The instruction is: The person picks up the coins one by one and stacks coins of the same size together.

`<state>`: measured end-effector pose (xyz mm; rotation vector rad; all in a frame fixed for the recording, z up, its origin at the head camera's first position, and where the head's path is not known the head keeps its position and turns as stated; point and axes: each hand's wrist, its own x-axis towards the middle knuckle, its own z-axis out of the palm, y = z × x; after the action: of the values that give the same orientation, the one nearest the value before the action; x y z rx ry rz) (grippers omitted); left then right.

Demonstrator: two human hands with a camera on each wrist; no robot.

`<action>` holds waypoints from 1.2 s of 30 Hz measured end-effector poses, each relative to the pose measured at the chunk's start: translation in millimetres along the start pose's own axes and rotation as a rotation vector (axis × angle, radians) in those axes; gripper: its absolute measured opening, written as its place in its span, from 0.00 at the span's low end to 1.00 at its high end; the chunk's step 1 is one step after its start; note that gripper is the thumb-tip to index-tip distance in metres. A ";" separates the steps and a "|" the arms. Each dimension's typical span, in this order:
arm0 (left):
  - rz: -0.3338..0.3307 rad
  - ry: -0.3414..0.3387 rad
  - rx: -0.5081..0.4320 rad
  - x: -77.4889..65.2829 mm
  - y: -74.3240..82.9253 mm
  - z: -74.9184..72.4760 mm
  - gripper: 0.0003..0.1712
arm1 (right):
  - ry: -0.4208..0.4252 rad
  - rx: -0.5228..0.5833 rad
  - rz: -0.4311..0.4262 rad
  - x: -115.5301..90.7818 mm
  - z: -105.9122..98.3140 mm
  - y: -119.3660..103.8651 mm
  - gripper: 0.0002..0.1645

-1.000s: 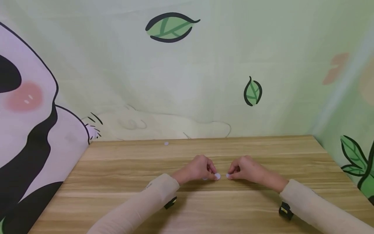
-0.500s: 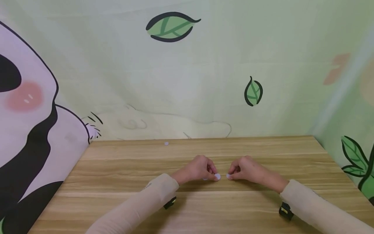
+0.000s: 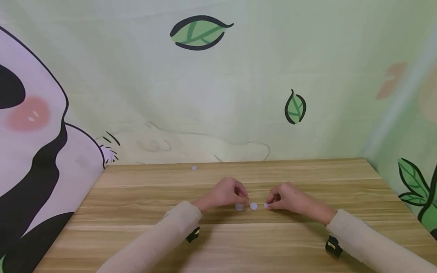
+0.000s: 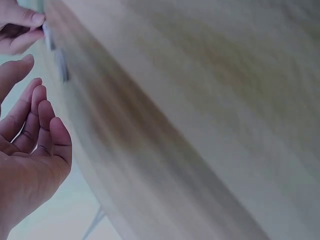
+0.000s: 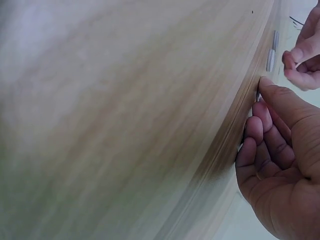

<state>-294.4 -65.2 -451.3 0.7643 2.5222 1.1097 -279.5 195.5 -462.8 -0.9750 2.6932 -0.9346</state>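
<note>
Small white round discs lie in a row on the wooden table in the head view. My left hand point(image 3: 227, 192) hovers just over the left disc point(image 3: 239, 207) and beside the middle disc point(image 3: 253, 206). Its fingers are loosely bent, with thumb and fingertips apart and nothing between them in the left wrist view point(image 4: 35, 135). At the row's right end, my right hand point(image 3: 289, 197) pinches another disc point(image 3: 266, 205) at the table surface, partly covered by the fingertips. From the right wrist, two of the discs point(image 5: 270, 60) show edge-on past my right thumb point(image 5: 285, 102).
One more white disc point(image 3: 194, 168) lies near the back edge of the wooden table point(image 3: 259, 246). Behind the table hangs a pale green cloth backdrop point(image 3: 239, 94) printed with leaves and a panda. Both wrists carry small black devices point(image 3: 333, 245) below the sleeves.
My left hand has let go of the middle disc and shifted up and left, uncovering the left disc. The right hand and its disc have stayed in place.
</note>
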 end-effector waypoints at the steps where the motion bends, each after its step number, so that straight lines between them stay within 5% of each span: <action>1: 0.005 0.008 0.004 -1.2 -1.3 -2.7 0.05 | 0.002 0.000 0.001 0.0 0.1 0.0 0.04; 17: -0.052 0.150 0.026 -17.0 -14.0 -53.3 0.07 | 0.010 -0.005 -0.003 -3.2 -1.5 1.8 0.04; 36: -0.140 0.308 0.064 -52.7 -46.2 -113.4 0.14 | 0.003 0.027 0.019 -3.2 -1.4 -0.4 0.05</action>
<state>-318.4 -189.0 -408.1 0.4512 2.8251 1.1817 -277.2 197.9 -461.7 -0.9415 2.6799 -0.9668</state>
